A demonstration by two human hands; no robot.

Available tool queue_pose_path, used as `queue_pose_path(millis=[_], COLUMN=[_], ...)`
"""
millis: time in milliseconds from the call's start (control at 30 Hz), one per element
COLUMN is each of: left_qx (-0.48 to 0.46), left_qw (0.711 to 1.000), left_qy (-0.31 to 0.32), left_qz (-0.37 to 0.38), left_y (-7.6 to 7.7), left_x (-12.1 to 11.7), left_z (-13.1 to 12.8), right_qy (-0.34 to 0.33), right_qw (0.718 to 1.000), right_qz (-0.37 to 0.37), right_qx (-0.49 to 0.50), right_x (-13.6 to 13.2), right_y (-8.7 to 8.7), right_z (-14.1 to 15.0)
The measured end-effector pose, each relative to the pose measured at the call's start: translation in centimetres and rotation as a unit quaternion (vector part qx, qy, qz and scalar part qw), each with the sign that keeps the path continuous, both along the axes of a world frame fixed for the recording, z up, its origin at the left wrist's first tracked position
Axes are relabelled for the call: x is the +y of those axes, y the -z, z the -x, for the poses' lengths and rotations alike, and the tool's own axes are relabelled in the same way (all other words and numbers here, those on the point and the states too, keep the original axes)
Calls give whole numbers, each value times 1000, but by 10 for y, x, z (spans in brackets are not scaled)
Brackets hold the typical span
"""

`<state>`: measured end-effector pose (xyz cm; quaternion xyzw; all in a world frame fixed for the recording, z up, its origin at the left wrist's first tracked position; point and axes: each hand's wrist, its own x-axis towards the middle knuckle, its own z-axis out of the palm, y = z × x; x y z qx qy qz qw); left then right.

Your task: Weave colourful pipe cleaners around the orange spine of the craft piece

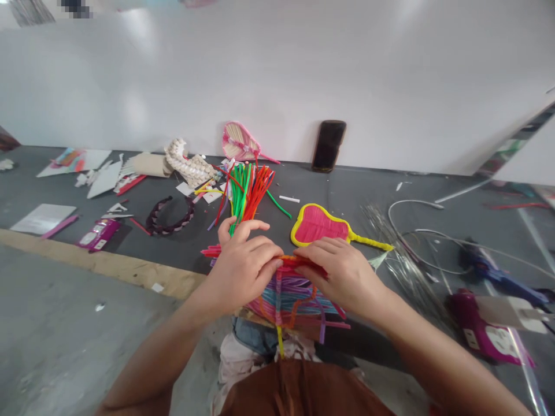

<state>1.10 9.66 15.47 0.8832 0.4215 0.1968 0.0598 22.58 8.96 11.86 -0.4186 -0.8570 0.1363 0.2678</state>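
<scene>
My left hand [245, 268] and my right hand [340, 271] are close together at the table's front edge. Between them the fingers of both pinch orange-red pipe cleaners [288, 261]. Below the hands lie many pink, purple and blue pipe cleaners [295, 294], with loose orange and purple ends sticking out. A yellow pipe cleaner [280, 341] hangs down towards my lap. Just beyond my left hand is a bundle of green and red pipe cleaners [251, 188]. A pink leaf-shaped piece with a yellow rim and handle [321, 225] rests beyond my right hand.
A phone [329, 145] leans against the white wall, with a pink leaf-shaped piece [240, 141] to its left. A dark braided headband [170, 215] and paper scraps lie left. On the right are clear thin strands [407, 271], a blue glue gun [498, 271] and a magenta box [485, 332].
</scene>
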Motion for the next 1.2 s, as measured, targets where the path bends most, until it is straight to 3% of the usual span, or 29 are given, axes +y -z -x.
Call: queue_pose_path(millis=[333, 733, 933, 1067, 1200], left_qx=[0, 20, 10, 15, 20], left_qw=[999, 995, 993, 995, 997], left_qy=[-21, -42, -51, -51, -40], left_qz=[47, 91, 102, 84, 55], left_y=[4, 16, 18, 15, 10], left_x=[12, 25, 24, 20, 13], left_z=[1, 14, 18, 16, 7], right_qy=[23, 82, 102, 168, 101], right_qw=[996, 988, 983, 984, 990], right_qz=[53, 114, 152, 36, -89], right_qx=[74, 58, 19, 46, 38], right_x=[4, 6, 10, 11, -4], right_y=[8, 22, 25, 6, -21], right_z=[-22, -40, -65, -71, -39])
